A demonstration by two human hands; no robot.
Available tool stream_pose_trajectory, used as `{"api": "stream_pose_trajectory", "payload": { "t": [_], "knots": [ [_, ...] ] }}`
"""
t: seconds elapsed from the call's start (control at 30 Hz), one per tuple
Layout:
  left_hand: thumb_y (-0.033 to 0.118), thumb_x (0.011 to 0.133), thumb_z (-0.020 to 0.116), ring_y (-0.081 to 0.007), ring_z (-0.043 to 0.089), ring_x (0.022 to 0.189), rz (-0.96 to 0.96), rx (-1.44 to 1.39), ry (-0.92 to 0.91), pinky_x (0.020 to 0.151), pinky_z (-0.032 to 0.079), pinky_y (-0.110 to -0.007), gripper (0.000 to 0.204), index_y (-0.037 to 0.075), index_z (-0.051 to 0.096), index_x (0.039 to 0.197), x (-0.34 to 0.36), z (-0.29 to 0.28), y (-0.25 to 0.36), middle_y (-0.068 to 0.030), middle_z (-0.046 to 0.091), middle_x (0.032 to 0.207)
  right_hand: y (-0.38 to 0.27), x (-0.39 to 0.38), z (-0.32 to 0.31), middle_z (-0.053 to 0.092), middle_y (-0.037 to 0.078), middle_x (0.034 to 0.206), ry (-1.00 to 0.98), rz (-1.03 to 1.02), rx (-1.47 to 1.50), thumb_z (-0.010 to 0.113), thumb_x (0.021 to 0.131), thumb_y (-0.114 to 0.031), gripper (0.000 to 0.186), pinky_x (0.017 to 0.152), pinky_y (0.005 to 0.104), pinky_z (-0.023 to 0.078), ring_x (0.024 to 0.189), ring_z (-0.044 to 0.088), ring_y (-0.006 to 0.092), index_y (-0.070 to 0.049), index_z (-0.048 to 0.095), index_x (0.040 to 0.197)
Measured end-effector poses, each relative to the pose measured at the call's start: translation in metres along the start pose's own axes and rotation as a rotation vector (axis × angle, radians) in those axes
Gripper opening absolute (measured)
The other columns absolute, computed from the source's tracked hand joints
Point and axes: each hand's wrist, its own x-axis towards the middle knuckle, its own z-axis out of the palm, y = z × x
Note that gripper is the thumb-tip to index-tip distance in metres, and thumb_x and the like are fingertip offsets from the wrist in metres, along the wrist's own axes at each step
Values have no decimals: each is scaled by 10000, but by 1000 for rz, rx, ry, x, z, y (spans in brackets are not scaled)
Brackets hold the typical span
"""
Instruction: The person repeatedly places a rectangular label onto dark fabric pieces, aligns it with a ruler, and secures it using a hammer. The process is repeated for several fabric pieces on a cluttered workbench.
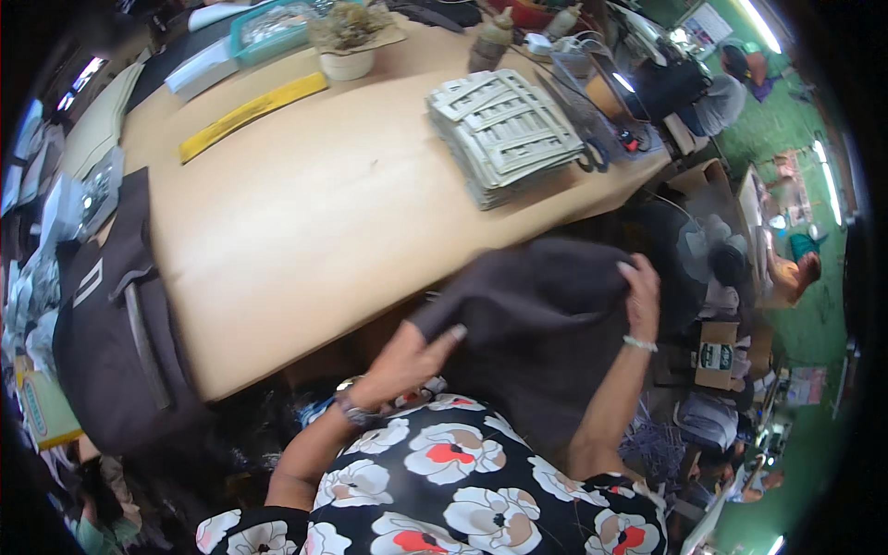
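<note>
A dark brown piece of cloth (536,324) hangs in front of me below the near edge of the tan worktable (259,240). My left hand (412,361) grips it at its left side, and my right hand (643,291) holds its upper right part, fingers curled over the edge. A stack of pale grey-green cut pieces (499,125) lies on the table beyond the cloth, beside dark-handled scissors (594,157). At the table's left end another dark piece (111,361) is draped, with a hammer (143,333) on it.
A yellow bar (250,116), a teal tray (268,28), a white pot (347,65), two bottles (490,46) and a cluttered bin with cords (610,92) sit at the back. Cardboard boxes (717,356) stand on the right. Other people (721,102) are in the room to the right.
</note>
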Motion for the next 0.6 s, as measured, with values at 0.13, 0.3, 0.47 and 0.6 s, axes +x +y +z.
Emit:
{"api": "stream_pose_trajectory", "payload": {
  "t": [0.13, 0.3, 0.47, 0.6],
  "knots": [
    [-2, 878, 547, -137, 585, 990, 302, -179, 757, 823, 481, -272, 411, -7, 498, 1286, -36, -86, 45, -84, 625, 1103, -73, -42, 28, 595, 75, 1068, 270, -380, 360, 607, 851, -16, 279, 917, 301, 423, 977, 553, 152, -32, 527, 1118],
    [93, 928, 570, -130, 639, 712, 824, 20, 1334, 632, 529, -250, 260, 8, 588, 1173, -70, -152, 148, -100, 679, 938, -173, -39, 139, 573, 121, 1169, 512, -703, 236, 608, 885, -57, 368, 909, 336, 453, 1037, 561, 195, 1, 491, 1229],
    [170, 928, 566, -266, 575, 1064, 613, 1277, 1493, 912, 455, -343, 408, -49, 496, 1265, -76, -260, 86, -223, 552, 1235, -160, -2, 236, 611, 209, 1102, 224, -754, -260, 648, 868, -117, 446, 828, 368, 485, 983, 633, 343, 21, 479, 1257],
    [66, 866, 578, -443, 608, 954, 411, 1118, 1247, 803, 500, -452, 653, 34, 272, 1442, -62, -263, 11, -330, 568, 1133, -77, -1, 284, 565, 274, 1203, -51, -689, -321, 635, 827, -50, 556, 939, 431, 445, 1119, 545, 422, 20, 394, 1323]
  ]
}}
